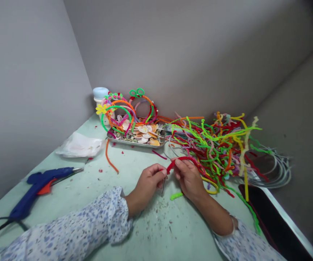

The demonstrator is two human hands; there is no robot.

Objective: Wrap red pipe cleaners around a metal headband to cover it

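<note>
A fuzzy red pipe cleaner (185,158) stretches between my two hands above the middle of the table. My left hand (152,180) pinches its near end, and a thin grey wire-like piece (163,186) points down from those fingertips. Thumb and fingers of my right hand (190,177) are closed on the red pipe cleaner a short way to the right. Past my right hand, its far part curves toward a heap of coloured pipe cleaners (213,145). Below the right fingers lies a short lime-green piece (176,196).
A metal tray (137,144) of shells stands at the back, with decorated headbands (120,108) on it. Behind is a white bottle (100,93). At left lie a blue glue gun (33,188) and plastic bag (80,145); at right, clear hoops (278,170) and a dark phone-like slab (276,221).
</note>
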